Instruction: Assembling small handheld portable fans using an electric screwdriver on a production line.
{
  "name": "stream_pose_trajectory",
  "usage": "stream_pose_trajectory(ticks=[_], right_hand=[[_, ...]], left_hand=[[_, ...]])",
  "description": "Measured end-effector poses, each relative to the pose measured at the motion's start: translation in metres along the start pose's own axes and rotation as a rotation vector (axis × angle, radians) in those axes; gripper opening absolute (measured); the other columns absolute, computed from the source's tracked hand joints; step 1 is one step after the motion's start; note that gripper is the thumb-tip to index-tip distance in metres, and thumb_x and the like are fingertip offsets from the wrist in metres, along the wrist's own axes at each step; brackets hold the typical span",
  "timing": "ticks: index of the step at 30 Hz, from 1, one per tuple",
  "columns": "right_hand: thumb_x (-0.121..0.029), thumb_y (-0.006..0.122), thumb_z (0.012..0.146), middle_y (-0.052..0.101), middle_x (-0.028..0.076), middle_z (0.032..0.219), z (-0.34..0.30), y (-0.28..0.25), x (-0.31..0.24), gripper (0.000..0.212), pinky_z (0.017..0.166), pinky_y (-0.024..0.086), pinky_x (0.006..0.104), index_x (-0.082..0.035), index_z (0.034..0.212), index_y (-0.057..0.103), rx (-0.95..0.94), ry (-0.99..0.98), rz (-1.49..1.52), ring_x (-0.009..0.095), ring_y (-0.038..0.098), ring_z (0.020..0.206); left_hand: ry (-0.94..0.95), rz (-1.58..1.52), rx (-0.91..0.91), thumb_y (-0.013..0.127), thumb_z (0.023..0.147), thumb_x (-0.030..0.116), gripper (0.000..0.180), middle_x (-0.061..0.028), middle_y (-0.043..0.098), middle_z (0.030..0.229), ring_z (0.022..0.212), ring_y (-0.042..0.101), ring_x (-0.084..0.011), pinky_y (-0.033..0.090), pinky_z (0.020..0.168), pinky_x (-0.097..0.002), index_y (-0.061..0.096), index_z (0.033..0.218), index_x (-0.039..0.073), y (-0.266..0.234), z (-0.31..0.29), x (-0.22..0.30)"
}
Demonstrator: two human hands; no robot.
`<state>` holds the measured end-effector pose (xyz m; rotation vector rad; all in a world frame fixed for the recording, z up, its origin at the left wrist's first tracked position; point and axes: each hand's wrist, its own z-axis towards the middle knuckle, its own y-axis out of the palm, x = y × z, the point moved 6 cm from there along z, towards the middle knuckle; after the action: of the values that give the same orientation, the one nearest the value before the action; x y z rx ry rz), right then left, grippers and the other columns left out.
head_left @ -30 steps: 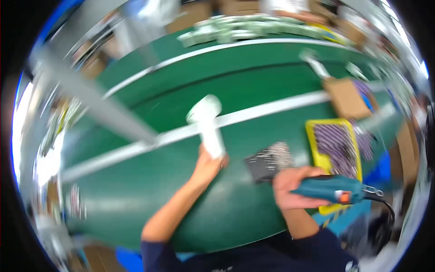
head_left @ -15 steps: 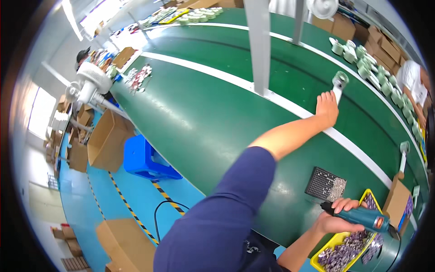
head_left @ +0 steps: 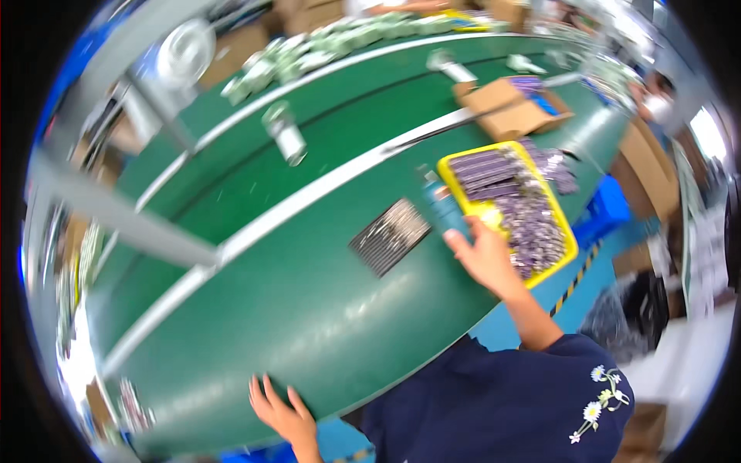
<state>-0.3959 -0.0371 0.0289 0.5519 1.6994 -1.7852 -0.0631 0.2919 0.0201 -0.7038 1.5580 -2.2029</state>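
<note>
My right hand (head_left: 488,253) is closed around the rear end of a teal electric screwdriver (head_left: 444,202), blurred by motion, beside a yellow tray (head_left: 570,243). Small purple-and-silver pieces (head_left: 532,231) fill the tray, with longer purple strips at its far end. To the left of the screwdriver lies a black gridded screw holder (head_left: 378,251) with many small silver screws on it. My left hand (head_left: 282,410) is open, fingers spread, over the near edge of the green bench, holding nothing. A white-handled piece with a pale green round head (head_left: 285,135) lies on the far green belt.
An open cardboard box (head_left: 505,104) stands beyond the yellow tray. Several pale green-and-white pieces (head_left: 324,50) line the far side. A grey post (head_left: 131,212) rises at the left. A blue stool (head_left: 606,208) and another person (head_left: 658,99) are on the right.
My left hand has let go of the white-handled piece and come back to the near edge. The view has swung to the right. My right hand still has the screwdriver.
</note>
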Motion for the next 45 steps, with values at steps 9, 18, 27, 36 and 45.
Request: stream_pose_trajectory(ticks=[9, 18, 27, 36, 45], right_hand=[[-0.037, 0.065, 0.087, 0.066, 0.029, 0.091, -0.028, 0.013, -0.007, 0.051, 0.078, 0.052, 0.0513, 0.004, 0.117, 0.056, 0.099, 0.164, -0.157, 0.045, 0.065, 0.083], [-0.025, 0.067, 0.084, 0.040, 0.028, 0.138, -0.078, -0.012, -0.050, 0.073, 0.104, 0.041, 0.0430, 0.005, 0.141, 0.032, 0.051, 0.189, -0.404, 0.042, 0.045, 0.126], [-0.036, 0.057, 0.089, 0.068, 0.021, 0.096, -0.250, -0.046, -0.014, 0.038, 0.088, 0.050, 0.0453, -0.002, 0.101, 0.069, -0.361, 0.281, -0.105, 0.038, 0.064, 0.095], [-0.043, 0.060, 0.086, 0.071, 0.018, 0.087, -0.414, -0.082, 0.141, 0.040, 0.079, 0.053, 0.0433, -0.006, 0.089, 0.074, -0.071, 0.936, 0.100, 0.033, 0.069, 0.085], [-0.041, 0.055, 0.090, 0.070, 0.021, 0.094, -0.512, -0.119, 0.262, 0.044, 0.068, 0.055, 0.0421, 0.000, 0.083, 0.071, -0.424, 1.155, 0.297, 0.033, 0.069, 0.073]], left_hand=[[-0.130, -0.159, 0.037, 0.055, 0.094, 0.024, 0.050, -0.0184, 0.049, 0.138, 0.126, 0.048, -0.0321, 0.041, 0.106, -0.0423, 0.047, 0.137, 0.000, 0.009, -0.028, -0.024], [0.188, 0.231, -0.083, 0.048, 0.096, 0.033, 0.048, -0.0212, 0.049, 0.138, 0.128, 0.045, -0.0394, 0.031, 0.110, -0.0531, 0.052, 0.136, 0.007, -0.013, -0.013, 0.005], [0.130, -0.089, -0.158, 0.061, 0.087, 0.026, 0.060, -0.0303, 0.030, 0.147, 0.140, 0.023, -0.0466, 0.023, 0.111, -0.0621, 0.042, 0.139, 0.001, 0.003, -0.006, -0.021], [0.122, -0.335, -0.446, 0.071, 0.071, 0.010, 0.068, -0.0303, 0.035, 0.143, 0.131, 0.038, -0.0461, 0.032, 0.110, -0.0510, 0.044, 0.132, -0.003, -0.005, -0.080, -0.106], [0.207, -0.177, -0.711, 0.057, 0.084, 0.017, 0.043, -0.0214, 0.047, 0.131, 0.119, 0.048, -0.0426, 0.039, 0.101, -0.0495, 0.052, 0.124, 0.001, 0.072, -0.116, 0.038]])
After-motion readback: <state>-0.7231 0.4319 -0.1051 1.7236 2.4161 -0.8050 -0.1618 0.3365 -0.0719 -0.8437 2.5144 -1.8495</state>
